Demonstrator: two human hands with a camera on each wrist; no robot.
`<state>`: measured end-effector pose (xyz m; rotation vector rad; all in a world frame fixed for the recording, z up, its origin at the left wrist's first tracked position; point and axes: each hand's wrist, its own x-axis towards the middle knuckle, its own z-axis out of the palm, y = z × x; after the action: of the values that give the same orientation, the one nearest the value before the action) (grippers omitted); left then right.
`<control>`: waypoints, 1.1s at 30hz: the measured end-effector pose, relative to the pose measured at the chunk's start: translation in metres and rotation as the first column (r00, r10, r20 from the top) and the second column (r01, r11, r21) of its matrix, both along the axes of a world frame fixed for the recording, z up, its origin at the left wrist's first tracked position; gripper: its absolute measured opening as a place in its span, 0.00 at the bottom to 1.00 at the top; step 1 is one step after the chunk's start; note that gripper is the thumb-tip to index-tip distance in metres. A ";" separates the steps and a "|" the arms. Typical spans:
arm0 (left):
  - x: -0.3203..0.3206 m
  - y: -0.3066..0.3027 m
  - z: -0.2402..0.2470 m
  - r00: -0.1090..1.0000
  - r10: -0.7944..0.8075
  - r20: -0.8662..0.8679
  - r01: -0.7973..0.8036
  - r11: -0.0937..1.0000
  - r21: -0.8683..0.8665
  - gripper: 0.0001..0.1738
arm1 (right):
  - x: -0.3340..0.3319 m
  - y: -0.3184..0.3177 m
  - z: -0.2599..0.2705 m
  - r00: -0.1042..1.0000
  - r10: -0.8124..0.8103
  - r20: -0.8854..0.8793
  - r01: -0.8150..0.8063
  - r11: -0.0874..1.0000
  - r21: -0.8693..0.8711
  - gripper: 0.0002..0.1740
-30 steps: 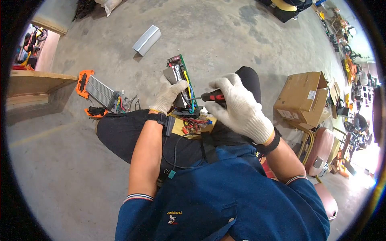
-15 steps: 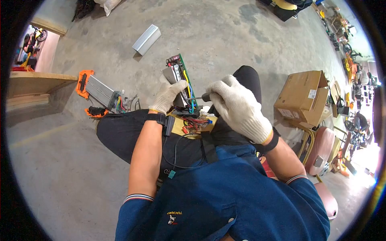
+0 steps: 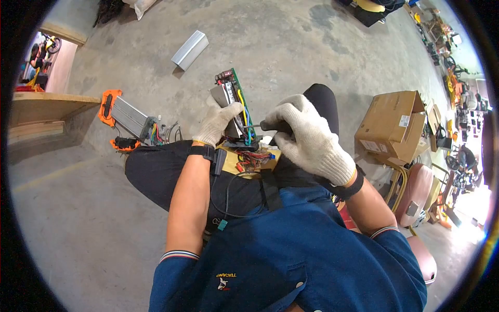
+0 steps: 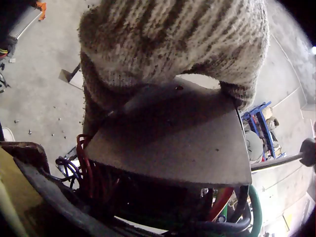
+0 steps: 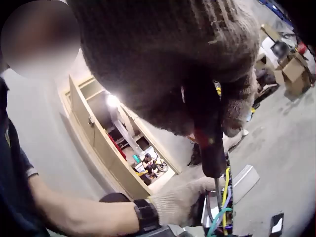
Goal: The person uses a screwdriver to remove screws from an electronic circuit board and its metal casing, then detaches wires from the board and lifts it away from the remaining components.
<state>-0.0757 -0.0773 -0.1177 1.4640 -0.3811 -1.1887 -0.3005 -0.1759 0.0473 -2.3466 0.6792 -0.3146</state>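
My gloved left hand (image 3: pixel 215 126) grips a green circuit board (image 3: pixel 237 83) with a grey metal plate on it, held upright over my lap. Across the left wrist view spreads that plate (image 4: pixel 173 136), glove fingers folded over its upper edge. Yellow, blue and green wires run down the board's side. In my gloved right hand (image 3: pixel 310 139) is a screwdriver, its dark handle (image 5: pixel 210 143) inside the curled fingers. The screwdriver's thin shaft (image 4: pixel 276 161) points sideways at the plate's edge; its tip is hidden behind the wires and plate.
A bundle of thin wires (image 3: pixel 252 161) lies on a yellow surface between my legs. On the floor are a silver metal casing (image 3: pixel 190 50), a finned unit (image 3: pixel 130 118) with orange end pieces at left, and a cardboard box (image 3: pixel 384 125) at right.
My right fingers, spread beside the red and black handle at first, closed over it and have since shifted round it again. The left hand and the board stay nearly where they were.
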 end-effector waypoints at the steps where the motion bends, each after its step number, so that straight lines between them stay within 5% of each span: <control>1: -0.003 -0.001 0.004 0.998 0.056 0.022 -0.056 0.998 -0.024 0.20 | 0.001 0.003 0.001 0.997 -0.071 0.012 0.071 0.996 0.050 0.12; 5: 0.002 -0.002 0.005 0.996 0.027 0.089 -0.028 1.000 0.007 0.20 | 0.005 0.000 0.002 0.967 -0.164 -0.197 0.176 0.983 0.046 0.16; 7: 0.006 -0.001 0.011 0.996 -0.089 -0.006 0.089 0.996 -0.002 0.41 | 0.000 -0.005 0.001 0.997 0.022 -0.070 -0.023 1.000 -0.009 0.15; 11: -0.005 -0.002 0.041 0.974 -0.063 0.216 0.015 0.976 0.217 0.34 | -0.002 -0.002 0.002 0.999 0.046 0.015 -0.047 0.998 0.031 0.12; 12: 0.000 -0.001 0.024 0.987 -0.094 0.130 0.078 0.989 0.126 0.34 | -0.003 -0.001 0.002 0.999 -0.040 -0.004 0.040 0.999 -0.013 0.12; 13: -0.002 0.001 0.044 0.843 -0.218 0.491 0.066 0.949 0.307 0.37 | 0.002 0.001 0.000 0.995 -0.095 -0.010 0.094 0.995 -0.041 0.12; 14: -0.005 0.000 0.063 0.918 -0.166 0.360 0.052 0.951 0.305 0.40 | 0.003 0.000 -0.003 0.996 -0.089 -0.024 0.087 0.995 -0.048 0.12; 15: 0.005 -0.009 -0.030 0.979 -0.158 0.132 0.121 0.960 0.254 0.48 | 0.003 -0.004 -0.007 0.996 -0.077 -0.042 0.075 0.996 -0.058 0.13; 16: 0.004 -0.006 0.018 0.941 -0.169 0.293 0.041 0.916 0.398 0.58 | 0.006 -0.006 -0.007 0.998 -0.039 -0.055 0.036 0.998 -0.053 0.13; 17: 0.004 -0.001 0.020 0.965 -0.043 0.258 -0.020 0.972 0.234 0.67 | 0.008 -0.008 -0.006 0.997 -0.013 -0.075 0.008 0.998 -0.056 0.13; 19: -0.008 -0.009 -0.008 0.900 0.165 0.404 -0.236 0.962 0.135 0.59 | 0.007 -0.010 -0.004 0.996 0.002 -0.085 -0.002 1.000 -0.005 0.13; 21: -0.013 -0.007 -0.005 0.928 0.219 0.301 -0.282 0.941 0.185 0.63 | 0.003 -0.015 -0.004 0.995 -0.036 -0.096 0.046 0.993 0.110 0.14; 26: -0.010 0.002 -0.006 0.961 0.171 0.216 -0.227 0.937 0.266 0.68 | 0.001 -0.004 -0.013 0.989 0.005 -0.150 -0.041 0.970 -0.238 0.20; 29: -0.011 0.000 -0.011 0.964 0.149 0.221 -0.204 0.946 0.253 0.67 | 0.018 0.001 -0.002 0.963 -0.118 -0.243 0.101 0.991 -0.083 0.18; 31: -0.012 -0.001 -0.010 0.973 0.133 0.187 -0.179 0.950 0.254 0.67 | 0.021 0.001 0.004 0.962 -0.093 -0.256 0.058 0.988 -0.140 0.18; 33: -0.009 -0.003 -0.005 0.969 0.094 0.228 -0.150 0.959 0.242 0.67 | 0.029 0.000 0.015 0.953 -0.100 -0.286 0.099 0.995 -0.019 0.18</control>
<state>-0.0847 -0.0800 -0.1230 1.8244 -0.2831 -1.0108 -0.2717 -0.1756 0.0628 -2.3898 0.9374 -0.0171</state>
